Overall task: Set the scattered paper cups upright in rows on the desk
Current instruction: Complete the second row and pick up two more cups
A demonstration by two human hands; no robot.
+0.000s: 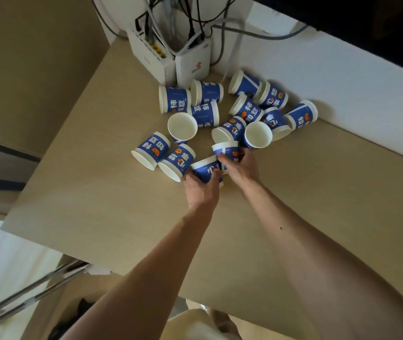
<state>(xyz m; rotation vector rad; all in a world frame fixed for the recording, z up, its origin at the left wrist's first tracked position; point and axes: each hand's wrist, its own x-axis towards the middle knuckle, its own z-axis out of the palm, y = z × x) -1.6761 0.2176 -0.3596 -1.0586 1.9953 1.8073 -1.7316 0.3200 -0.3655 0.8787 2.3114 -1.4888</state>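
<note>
Blue-and-white paper cups [174,103], fifteen by my count, sit clustered toward the far side of the pale wood desk [97,192], just in front of two white router boxes [192,67] with a tangle of cables [195,20] running up the wall behind them. Eleven of them lie on their sides, long axes flat on the desk and pointing in mixed directions. The leftmost pair [150,150] has its mouths turned toward the near left, and the ones by the boxes open to the left. Two upright cups [182,126] stand among them, mouths up and white insides showing, the second one [258,134] toward the right of the heap. The last two are held at the near edge of the cluster. The left hand [201,190] has its fingers curled round the tilted cup [205,170], whose rim leans away and to the left. The right hand [242,165] grips the raised cup [226,150] from its right side, rim uppermost and close to vertical. The two held cups touch or nearly touch; motion blur hides which.
</note>
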